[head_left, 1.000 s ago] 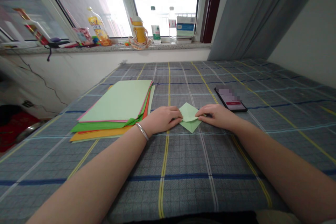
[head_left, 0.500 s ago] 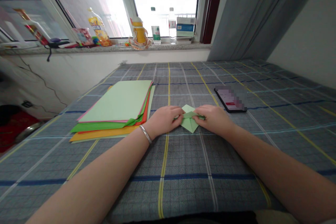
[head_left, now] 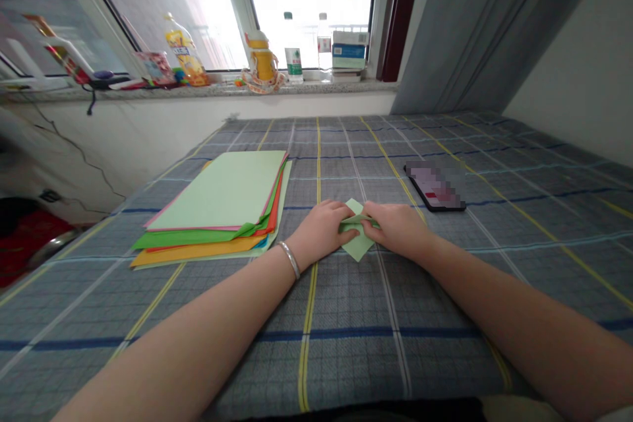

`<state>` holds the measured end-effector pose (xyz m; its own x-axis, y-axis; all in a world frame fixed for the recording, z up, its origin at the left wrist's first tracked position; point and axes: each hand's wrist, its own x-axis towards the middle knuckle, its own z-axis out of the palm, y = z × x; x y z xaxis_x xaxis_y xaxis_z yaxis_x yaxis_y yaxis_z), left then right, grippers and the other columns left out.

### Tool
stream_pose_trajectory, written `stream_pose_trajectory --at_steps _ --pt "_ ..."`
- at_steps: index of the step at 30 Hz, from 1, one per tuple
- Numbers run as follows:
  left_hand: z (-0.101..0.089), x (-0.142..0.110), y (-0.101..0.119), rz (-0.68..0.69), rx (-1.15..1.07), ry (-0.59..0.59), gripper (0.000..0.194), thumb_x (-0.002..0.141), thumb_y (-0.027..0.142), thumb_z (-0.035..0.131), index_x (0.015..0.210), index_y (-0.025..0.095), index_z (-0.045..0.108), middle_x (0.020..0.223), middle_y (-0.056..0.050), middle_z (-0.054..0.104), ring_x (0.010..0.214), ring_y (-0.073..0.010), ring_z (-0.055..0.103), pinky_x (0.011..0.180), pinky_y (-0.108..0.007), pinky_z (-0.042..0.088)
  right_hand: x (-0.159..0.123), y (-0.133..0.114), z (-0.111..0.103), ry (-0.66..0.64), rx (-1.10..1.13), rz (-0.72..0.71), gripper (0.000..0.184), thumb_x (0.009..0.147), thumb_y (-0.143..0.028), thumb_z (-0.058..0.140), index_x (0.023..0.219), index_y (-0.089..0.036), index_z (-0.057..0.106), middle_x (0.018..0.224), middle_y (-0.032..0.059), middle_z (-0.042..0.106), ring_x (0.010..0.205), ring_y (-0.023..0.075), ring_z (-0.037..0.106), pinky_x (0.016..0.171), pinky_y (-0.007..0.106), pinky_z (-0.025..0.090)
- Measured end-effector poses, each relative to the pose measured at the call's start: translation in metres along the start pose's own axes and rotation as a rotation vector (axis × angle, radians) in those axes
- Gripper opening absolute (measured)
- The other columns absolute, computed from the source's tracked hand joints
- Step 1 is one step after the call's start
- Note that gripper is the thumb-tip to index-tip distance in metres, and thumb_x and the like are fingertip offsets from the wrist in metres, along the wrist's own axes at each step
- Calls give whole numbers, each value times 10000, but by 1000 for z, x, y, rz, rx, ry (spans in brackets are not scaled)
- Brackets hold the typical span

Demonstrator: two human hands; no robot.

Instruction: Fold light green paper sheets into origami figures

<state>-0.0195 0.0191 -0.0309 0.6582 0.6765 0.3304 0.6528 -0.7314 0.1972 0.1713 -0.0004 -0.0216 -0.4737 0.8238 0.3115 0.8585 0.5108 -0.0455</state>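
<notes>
Since the last view my two hands have closed in and the paper has slid slightly toward me. Nearest, my left hand point(head_left: 321, 232), a smooth metal bangle point(head_left: 289, 260) on its wrist, and my right hand point(head_left: 398, 231) meet, clamping the crisp pale green folded paper point(head_left: 357, 245) between them, its pointed corners showing above and below, on the checked cloth point(head_left: 316, 356). Just left lies a stack of coloured paper point(head_left: 212, 201); right, a phone point(head_left: 435, 188); farther off, bottles point(head_left: 293, 56) stand on the windowsill point(head_left: 316, 87).
</notes>
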Motion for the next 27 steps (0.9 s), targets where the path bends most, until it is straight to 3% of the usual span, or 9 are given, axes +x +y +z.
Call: stream_pose_trajectory --at_steps 8,13,20,27 --pt "-5 2 2 -174 66 92 255 848 447 573 834 211 669 828 -38 682 844 -220 595 757 -353 421 1 -2 2 73 3 -6 166 886 -276 439 876 -169 565 772 55 694 672 165 609 570 277 292" --pt "-2 2 3 -244 110 62 260 790 475 630 835 224 680 826 -42 686 845 -234 599 760 -371 403 2 -4 0 27 -17 -31 167 878 -305 475 894 -180 586 820 48 696 720 171 618 583 280 307" --pt "0 1 2 -232 15 78 282 766 419 664 973 231 623 924 -24 672 900 -233 595 791 -371 419 3 -5 -1 2 -42 11 212 908 -344 478 861 -191 617 838 35 701 741 171 623 592 284 308" --pt "1 0 2 -266 -92 132 444 726 364 692 1108 233 507 965 -2 667 892 -229 614 796 -384 431 2 -4 -1 18 3 -1 158 892 -297 500 897 -198 624 869 29 698 805 175 624 641 280 340"
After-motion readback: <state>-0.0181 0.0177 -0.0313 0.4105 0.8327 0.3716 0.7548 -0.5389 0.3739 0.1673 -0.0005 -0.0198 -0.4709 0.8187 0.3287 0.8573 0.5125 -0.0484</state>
